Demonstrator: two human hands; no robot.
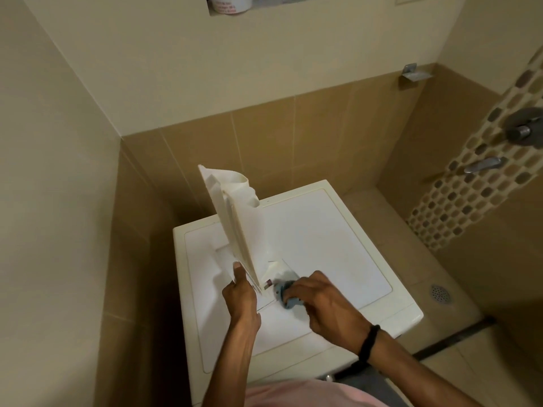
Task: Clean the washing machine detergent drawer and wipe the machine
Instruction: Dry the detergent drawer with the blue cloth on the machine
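Cream plastic detergent drawer point(235, 218), upright at frame centre over the white washing machine point(338, 236), gripped low by the left hand point(239, 292); right hand point(320, 301) clutches a blue-grey cloth point(286, 295). Red lettering on the top-edge white tub point(232, 2) is unreadable.

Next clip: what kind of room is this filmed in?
Most likely a home bathroom doubling as a laundry corner: a white washing machine stands against tan tiled walls, a metal shower valve sits on the mosaic strip at right, and a round floor drain lies beside it.

Floor drain point(440, 293), shower valve point(524, 127), white tub point(232, 4) in niche.
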